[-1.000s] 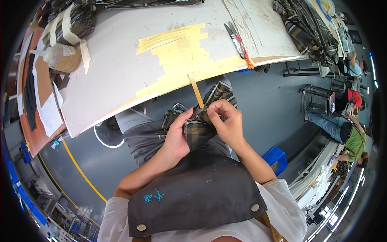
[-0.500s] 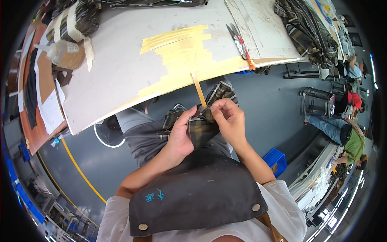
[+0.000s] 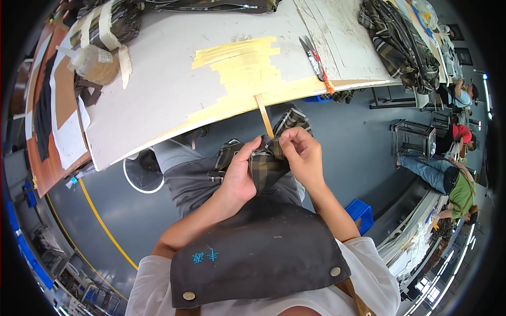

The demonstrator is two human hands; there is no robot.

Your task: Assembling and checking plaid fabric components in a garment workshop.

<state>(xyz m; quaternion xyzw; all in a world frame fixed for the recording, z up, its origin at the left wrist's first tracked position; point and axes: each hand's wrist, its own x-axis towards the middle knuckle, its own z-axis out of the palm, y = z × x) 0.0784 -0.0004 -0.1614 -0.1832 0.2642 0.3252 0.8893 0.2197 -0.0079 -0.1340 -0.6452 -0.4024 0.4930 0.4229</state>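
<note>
A dark plaid piece of cloth point(image 3: 262, 169) is bunched between my two hands, over my lap. On its left side, my left hand point(image 3: 240, 178) grips it with the thumb on top, the other fingers mostly hidden beneath. Pinching the cloth's upper edge is my right hand point(image 3: 304, 158), thumb and forefinger together. A flat, narrow tan strip point(image 3: 264, 117) juts from the table edge toward me, and its near end meets the cloth between my fingertips. Whether the end sits inside a fold I cannot tell. More plaid fabric point(image 3: 293, 120) sticks up beyond my right hand.
Yellow tape point(image 3: 240, 71) covers part of the pale worktable point(image 3: 158, 68). Scissors point(image 3: 314, 60) with red on them lie near its edge. A glue-like bottle point(image 3: 97, 64) stands left, plaid garments point(image 3: 392, 39) right. A blue bin point(image 3: 360, 215) is on the floor; several people work far right.
The view has shifted slightly, so the table sits a little farther right in it. Both hands keep their hold on the cloth at the strip's end, with only small finger movement.
</note>
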